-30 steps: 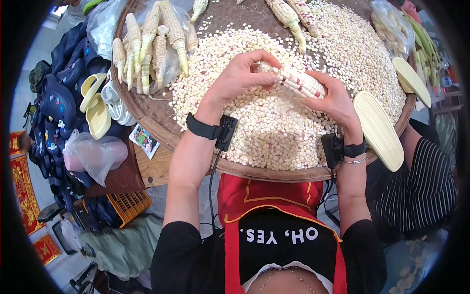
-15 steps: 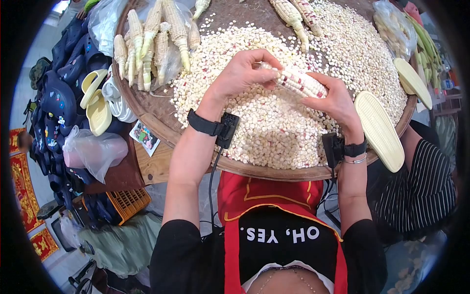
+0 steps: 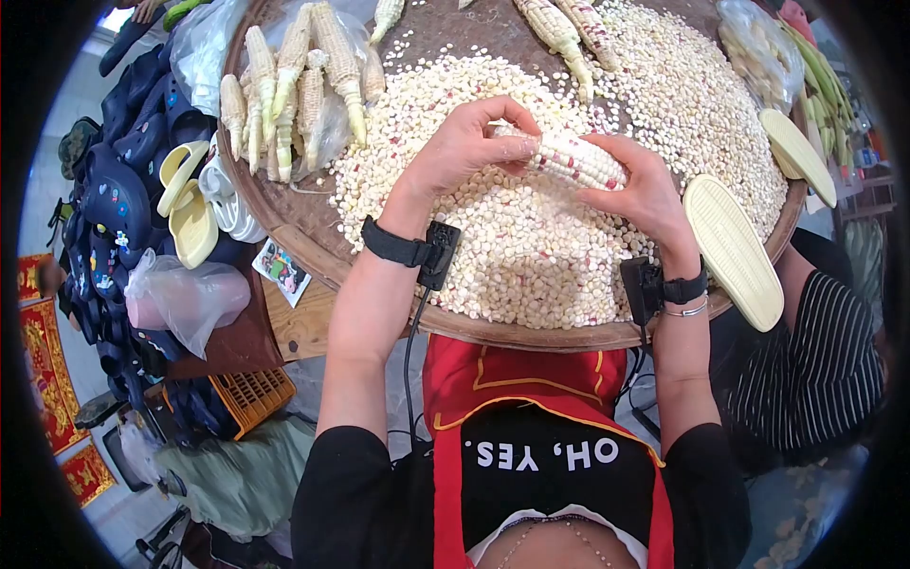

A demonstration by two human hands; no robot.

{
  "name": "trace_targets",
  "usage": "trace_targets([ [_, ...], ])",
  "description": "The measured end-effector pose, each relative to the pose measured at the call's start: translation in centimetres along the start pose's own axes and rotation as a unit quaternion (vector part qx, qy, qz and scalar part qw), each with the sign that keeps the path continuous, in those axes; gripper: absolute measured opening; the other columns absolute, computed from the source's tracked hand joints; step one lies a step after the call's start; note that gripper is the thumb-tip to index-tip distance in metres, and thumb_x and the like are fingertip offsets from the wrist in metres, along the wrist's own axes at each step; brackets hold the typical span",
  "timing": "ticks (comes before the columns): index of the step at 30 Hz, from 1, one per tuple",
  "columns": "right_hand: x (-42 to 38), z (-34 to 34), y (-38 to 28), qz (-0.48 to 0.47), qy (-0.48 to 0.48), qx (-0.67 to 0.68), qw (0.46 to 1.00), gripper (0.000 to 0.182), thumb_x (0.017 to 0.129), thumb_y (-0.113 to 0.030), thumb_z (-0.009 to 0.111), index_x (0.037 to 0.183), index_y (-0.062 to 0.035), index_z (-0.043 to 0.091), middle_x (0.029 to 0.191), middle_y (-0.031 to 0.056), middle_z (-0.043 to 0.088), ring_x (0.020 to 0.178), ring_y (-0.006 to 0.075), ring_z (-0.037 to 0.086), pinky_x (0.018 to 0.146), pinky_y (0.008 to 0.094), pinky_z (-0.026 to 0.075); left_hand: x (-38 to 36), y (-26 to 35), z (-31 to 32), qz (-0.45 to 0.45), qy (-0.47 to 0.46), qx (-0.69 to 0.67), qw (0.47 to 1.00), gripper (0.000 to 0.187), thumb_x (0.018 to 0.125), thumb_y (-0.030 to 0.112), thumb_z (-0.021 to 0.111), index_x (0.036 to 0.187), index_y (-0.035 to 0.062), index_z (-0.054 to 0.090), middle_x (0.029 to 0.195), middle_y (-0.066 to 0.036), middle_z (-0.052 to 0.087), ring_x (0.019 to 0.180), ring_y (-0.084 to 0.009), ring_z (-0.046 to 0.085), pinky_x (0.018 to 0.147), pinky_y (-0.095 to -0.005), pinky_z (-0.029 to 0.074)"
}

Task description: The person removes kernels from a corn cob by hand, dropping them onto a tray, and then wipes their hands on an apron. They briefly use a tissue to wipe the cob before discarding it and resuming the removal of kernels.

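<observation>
An ear of white corn with dark red kernels [image 3: 580, 163] is held between my two hands, above a heap of loose kernels [image 3: 540, 256]. My left hand [image 3: 469, 147] closes thumb and fingers around its left end. Around the right end, my right hand [image 3: 647, 190] grips with the thumb below and fingers above. The left end of the ear is partly hidden by my fingers. Both wrists wear black straps with small black devices.
The kernels lie on a round brown tray [image 3: 284, 213]. Stripped cobs [image 3: 318, 76] are piled at its far left, with more cobs [image 3: 555, 33] at the back. Cream slippers [image 3: 732, 251] lie by the right rim. Dark blue clogs [image 3: 114, 194] hang at left. Another person's striped clothing [image 3: 806, 370] shows at right.
The corn ear has shifted very slightly, and the fingers of my left hand have moved a little along its left end. Both hands keep hold of it.
</observation>
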State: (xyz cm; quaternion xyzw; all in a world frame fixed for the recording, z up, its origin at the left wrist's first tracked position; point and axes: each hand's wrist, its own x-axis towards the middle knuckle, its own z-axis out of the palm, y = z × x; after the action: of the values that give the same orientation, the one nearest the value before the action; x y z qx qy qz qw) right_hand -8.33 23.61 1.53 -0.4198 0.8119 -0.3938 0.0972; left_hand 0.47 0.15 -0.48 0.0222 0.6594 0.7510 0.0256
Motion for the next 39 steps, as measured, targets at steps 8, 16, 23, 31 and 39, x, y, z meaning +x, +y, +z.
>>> trace_targets([
  [8, 0.0, 0.4, -0.2, -0.026, 0.019, -0.083, 0.996, 0.053, 0.064, -0.025, 0.079, 0.111, -0.0056, 0.064, 0.097, 0.0113, 0.066, 0.085, 0.0282, 0.065, 0.074, 0.0338, 0.050, 0.3, -0.5, 0.6, -0.005, 0.014, 0.000, 1.000, 0.020, 0.084, 0.011, 0.067, 0.099, 0.0012, 0.058, 0.092, -0.009, 0.063, 0.076, -0.0146, 0.065, 0.065, -0.0274, 0.056],
  [16, 0.0, 0.2, 0.1, 0.006, -0.013, 0.001, 1.000, 0.054, 0.064, -0.025, 0.080, 0.112, -0.0035, 0.064, 0.096, 0.0123, 0.067, 0.084, 0.0250, 0.066, 0.074, 0.0324, 0.050, 0.2, -1.0, -0.2, -0.045, 0.007, -0.073, 0.996, 0.018, 0.084, 0.009, 0.064, 0.099, 0.0006, 0.060, 0.092, -0.009, 0.064, 0.080, -0.0157, 0.065, 0.068, -0.0297, 0.058],
  [23, -0.1, -0.1, 0.2, 0.026, -0.005, -0.009, 1.000, 0.053, 0.067, -0.025, 0.078, 0.113, -0.0031, 0.063, 0.095, 0.0125, 0.068, 0.084, 0.0231, 0.066, 0.073, 0.0313, 0.049, -0.1, 0.2, -0.1, -0.044, -0.002, -0.122, 0.992, 0.024, 0.085, 0.011, 0.064, 0.107, 0.0008, 0.059, 0.095, -0.008, 0.064, 0.081, -0.0141, 0.065, 0.071, -0.0288, 0.057],
  [31, 0.1, -0.2, 0.5, 0.105, -0.073, 0.113, 0.985, 0.057, 0.070, -0.028, 0.077, 0.117, -0.0024, 0.058, 0.093, 0.0125, 0.066, 0.087, 0.0203, 0.064, 0.078, 0.0319, 0.048, 0.1, 0.0, 0.7, -0.002, 0.023, -0.020, 1.000, 0.024, 0.085, 0.012, 0.067, 0.104, 0.0010, 0.059, 0.083, -0.005, 0.064, 0.069, -0.0121, 0.064, 0.065, -0.0264, 0.055],
  [39, -0.2, 1.0, -1.1, 0.068, -0.015, -0.019, 0.997, 0.058, 0.065, -0.025, 0.077, 0.117, -0.0084, 0.059, 0.106, 0.0129, 0.062, 0.099, 0.0306, 0.060, 0.083, 0.0352, 0.048, -0.1, 0.2, 0.3, -0.036, 0.037, -0.089, 0.995, 0.023, 0.084, 0.012, 0.068, 0.102, 0.0005, 0.060, 0.081, -0.005, 0.063, 0.069, -0.0117, 0.063, 0.064, -0.0257, 0.055],
])
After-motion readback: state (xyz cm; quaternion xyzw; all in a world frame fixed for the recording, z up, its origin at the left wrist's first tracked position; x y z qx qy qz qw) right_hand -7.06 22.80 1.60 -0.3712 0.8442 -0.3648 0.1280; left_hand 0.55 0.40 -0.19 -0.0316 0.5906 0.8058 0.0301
